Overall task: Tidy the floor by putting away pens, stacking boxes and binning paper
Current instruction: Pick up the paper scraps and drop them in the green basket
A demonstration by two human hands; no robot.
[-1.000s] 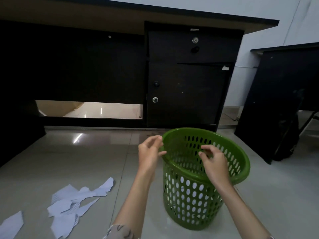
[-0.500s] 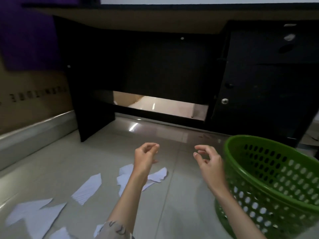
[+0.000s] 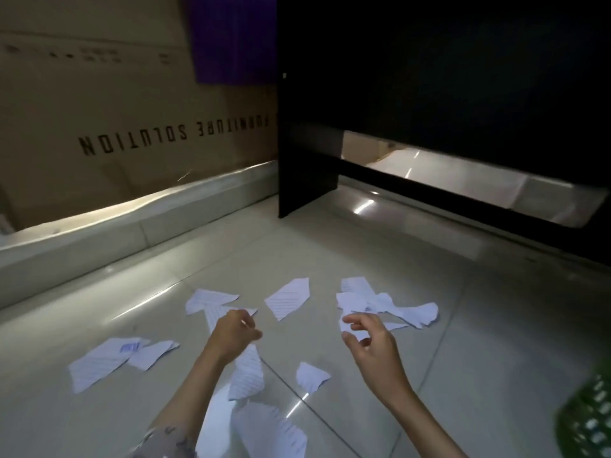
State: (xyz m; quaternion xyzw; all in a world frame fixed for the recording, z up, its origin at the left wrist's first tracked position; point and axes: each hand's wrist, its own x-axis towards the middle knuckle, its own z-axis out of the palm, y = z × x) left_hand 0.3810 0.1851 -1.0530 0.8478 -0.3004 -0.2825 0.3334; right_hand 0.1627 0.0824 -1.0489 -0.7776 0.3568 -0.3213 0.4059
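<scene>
Floor (image 3: 463, 342): pale glossy tiles with bright streaks of reflected light; it carries the paper scraps and the basket.
Desk (image 3: 446, 77): dark, fills the upper right; its side panel stands on the floor, and a low gap under the back panel shows lit floor beyond.
Cardboard box (image 3: 115, 110): large and brown, standing on a raised ledge at the left, with black lettering upside down; a purple sheet (image 3: 231, 38) hangs between it and the desk.
Ledge (image 3: 99, 233): a low tiled step along the left wall, below the box.
Basket (image 3: 588, 421): green with a perforated wall, only a blurred part visible at the lower right edge, well apart from the hands.
Paper scraps (image 3: 288, 298): torn white lined pieces scattered on the floor in front of the desk; a cluster lies at the right beyond the right hand, a pair lies at the left, more lie near the bottom under the left forearm.
Left hand (image 3: 236, 332): over the scraps, fingers curled inward; whether it touches or grips a piece I cannot tell.
Right hand (image 3: 372, 342): above the floor near the right cluster, fingers loosely curved and spread, holding nothing.
Sleeve (image 3: 165, 441): patterned cuff on the left arm at the bottom edge.
</scene>
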